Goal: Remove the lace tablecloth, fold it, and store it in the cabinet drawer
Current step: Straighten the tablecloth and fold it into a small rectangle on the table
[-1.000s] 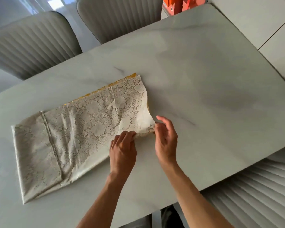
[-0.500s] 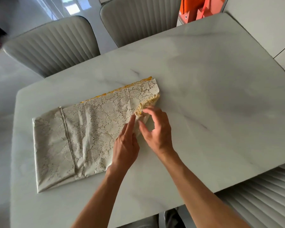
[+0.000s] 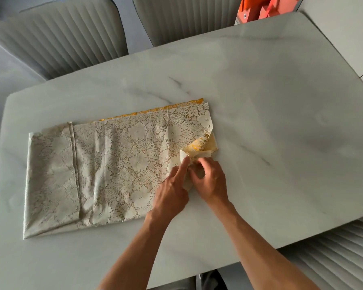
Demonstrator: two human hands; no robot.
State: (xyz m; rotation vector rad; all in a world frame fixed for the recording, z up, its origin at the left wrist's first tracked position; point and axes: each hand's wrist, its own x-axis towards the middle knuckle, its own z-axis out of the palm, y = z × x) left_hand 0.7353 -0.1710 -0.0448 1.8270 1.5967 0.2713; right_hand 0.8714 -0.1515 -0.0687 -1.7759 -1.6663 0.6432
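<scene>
Marble table, ribbed chairs, orange object

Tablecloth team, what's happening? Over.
Both hands, left hand and right hand, pinching the tablecloth corner. Cloth folded flat on table. Nothing blocking.

Table: white marble top with grey veins, rounded corners.
Chairs: two grey ribbed backs at the far edge; another near right.
Floor: pale glossy tiles.
Far right: an orange object.
Light: bright, soft daylight.
</scene>
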